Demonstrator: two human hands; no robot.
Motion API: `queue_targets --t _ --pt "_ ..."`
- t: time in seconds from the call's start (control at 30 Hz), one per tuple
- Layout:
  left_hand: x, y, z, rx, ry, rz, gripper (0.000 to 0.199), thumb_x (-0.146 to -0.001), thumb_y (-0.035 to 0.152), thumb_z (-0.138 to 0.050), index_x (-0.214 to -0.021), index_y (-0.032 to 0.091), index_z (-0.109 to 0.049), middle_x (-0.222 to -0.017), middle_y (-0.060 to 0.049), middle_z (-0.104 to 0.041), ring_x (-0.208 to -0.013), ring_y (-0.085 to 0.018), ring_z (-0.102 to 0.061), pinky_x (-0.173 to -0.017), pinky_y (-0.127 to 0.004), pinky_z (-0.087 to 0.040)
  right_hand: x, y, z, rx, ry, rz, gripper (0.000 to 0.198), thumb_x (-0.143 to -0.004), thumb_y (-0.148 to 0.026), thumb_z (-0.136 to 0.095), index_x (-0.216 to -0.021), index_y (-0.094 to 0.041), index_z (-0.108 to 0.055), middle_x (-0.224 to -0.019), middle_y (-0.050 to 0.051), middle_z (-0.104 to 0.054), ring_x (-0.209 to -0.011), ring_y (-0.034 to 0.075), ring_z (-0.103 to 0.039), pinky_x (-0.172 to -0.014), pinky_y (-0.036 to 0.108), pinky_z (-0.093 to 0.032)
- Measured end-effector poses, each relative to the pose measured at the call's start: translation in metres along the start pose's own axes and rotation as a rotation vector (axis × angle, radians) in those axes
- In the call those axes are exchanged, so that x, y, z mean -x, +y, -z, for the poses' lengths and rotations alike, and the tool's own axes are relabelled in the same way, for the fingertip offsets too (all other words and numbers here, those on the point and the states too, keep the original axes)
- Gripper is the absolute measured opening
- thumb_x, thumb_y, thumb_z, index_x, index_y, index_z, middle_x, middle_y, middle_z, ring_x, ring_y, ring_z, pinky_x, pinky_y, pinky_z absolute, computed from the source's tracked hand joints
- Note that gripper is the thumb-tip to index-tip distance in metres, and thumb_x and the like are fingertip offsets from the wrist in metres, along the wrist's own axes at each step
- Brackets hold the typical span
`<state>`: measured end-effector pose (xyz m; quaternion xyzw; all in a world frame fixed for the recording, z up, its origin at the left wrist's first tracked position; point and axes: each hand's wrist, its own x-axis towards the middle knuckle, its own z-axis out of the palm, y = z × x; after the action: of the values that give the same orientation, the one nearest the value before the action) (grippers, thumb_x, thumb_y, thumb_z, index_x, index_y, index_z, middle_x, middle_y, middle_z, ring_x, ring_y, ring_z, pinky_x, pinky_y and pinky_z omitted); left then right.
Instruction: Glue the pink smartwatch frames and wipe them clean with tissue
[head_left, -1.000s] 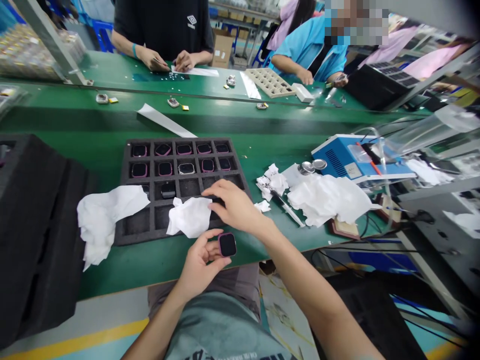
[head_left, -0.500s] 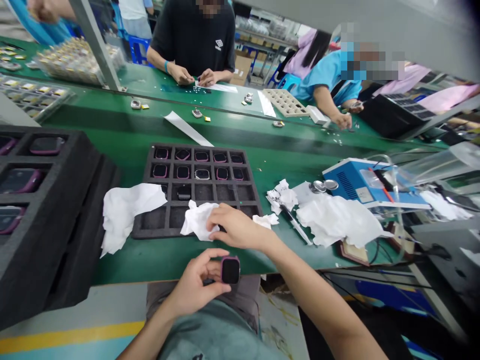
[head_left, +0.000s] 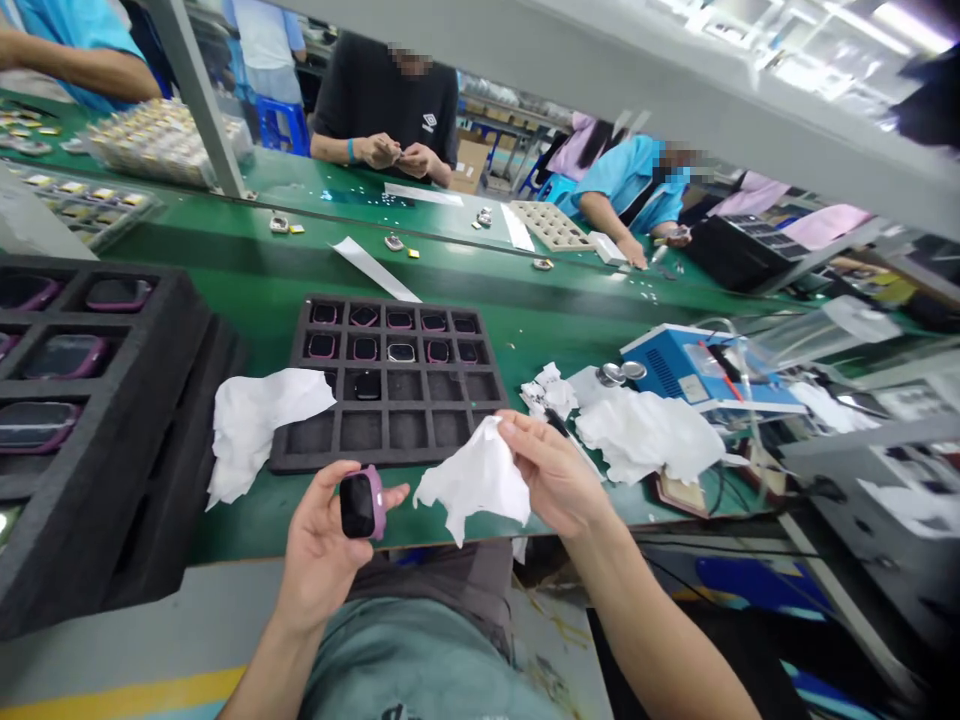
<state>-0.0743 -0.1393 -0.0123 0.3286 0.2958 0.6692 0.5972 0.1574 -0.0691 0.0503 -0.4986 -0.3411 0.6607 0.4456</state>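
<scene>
A smartwatch case with a dark screen and purple frame is gripped by its edges in my left hand, close to the bench's front edge. My right hand pinches the top corner of a white cloth or tissue, which hangs down beside the watch without touching it. Behind both hands lies a black foam tray. Its two back rows hold watch cases, mostly purple, and a black one sits in the third row.
A crumpled white cloth overlaps the tray's left side. Stacked black foam trays stand at far left. To the right are a white cloth pile, crumpled tissue and a blue device. Co-workers sit across the green bench.
My right hand has lifted the white cloth off the tray and moved it right and toward me. My left hand has shifted left with the watch, turning it.
</scene>
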Motion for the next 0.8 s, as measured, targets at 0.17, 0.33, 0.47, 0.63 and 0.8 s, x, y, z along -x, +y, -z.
queue_targets --t 0.17,0.33,0.47,0.63,0.8 --pt "-0.003 -0.023 -0.012 0.047 -0.082 0.167 0.052 -0.074 0.031 -0.09 -0.123 0.03 -0.07 -0.095 -0.004 -0.083 -0.097 -0.028 -0.08 -0.101 -0.051 -0.058 0.014 0.06 0.06 0.253 0.273 0.017 0.053 -0.066 -0.064 -0.081 -0.087 -0.017 -0.069 -0.069 0.003 -0.065 -0.054 0.013 -0.053 -0.051 0.027 -0.047" --pt "-0.012 -0.057 -0.034 0.004 -0.147 0.377 0.057 -0.069 0.028 -0.093 -0.12 0.025 -0.068 -0.094 -0.006 -0.082 -0.098 -0.027 -0.079 -0.092 -0.038 -0.059 0.019 0.078 0.096 0.359 0.35 0.039 0.051 -0.072 -0.067 -0.074 -0.078 -0.017 -0.067 -0.059 -0.001 -0.057 -0.05 0.011 -0.044 -0.046 0.024 -0.035" --pt "-0.02 -0.071 -0.05 -0.072 -0.11 0.433 0.06 -0.068 0.027 -0.093 -0.121 0.023 -0.065 -0.091 -0.005 -0.081 -0.098 -0.028 -0.079 -0.089 -0.035 -0.058 0.018 0.072 0.112 0.435 0.347 0.08 0.044 -0.081 -0.061 -0.068 -0.073 -0.018 -0.067 -0.06 -0.001 -0.057 -0.055 0.014 -0.048 -0.05 0.025 -0.036" --pt "-0.025 -0.074 -0.059 -0.124 -0.037 0.418 0.06 -0.066 0.028 -0.094 -0.119 0.024 -0.066 -0.093 -0.004 -0.081 -0.097 -0.027 -0.079 -0.089 -0.036 -0.058 0.019 0.072 0.117 0.809 0.286 0.208 0.039 -0.081 -0.037 -0.074 -0.117 -0.02 -0.069 -0.102 0.006 -0.075 -0.089 0.023 -0.067 -0.079 0.035 -0.051" --pt "-0.021 -0.076 -0.057 -0.147 0.006 0.392 0.056 -0.069 0.026 -0.092 -0.12 0.023 -0.067 -0.097 -0.005 -0.081 -0.098 -0.025 -0.078 -0.101 -0.043 -0.055 0.014 0.071 0.118 1.058 0.243 0.401 0.014 -0.094 -0.022 -0.058 -0.097 -0.022 -0.072 -0.096 0.007 -0.075 -0.091 0.025 -0.066 -0.082 0.038 -0.049"
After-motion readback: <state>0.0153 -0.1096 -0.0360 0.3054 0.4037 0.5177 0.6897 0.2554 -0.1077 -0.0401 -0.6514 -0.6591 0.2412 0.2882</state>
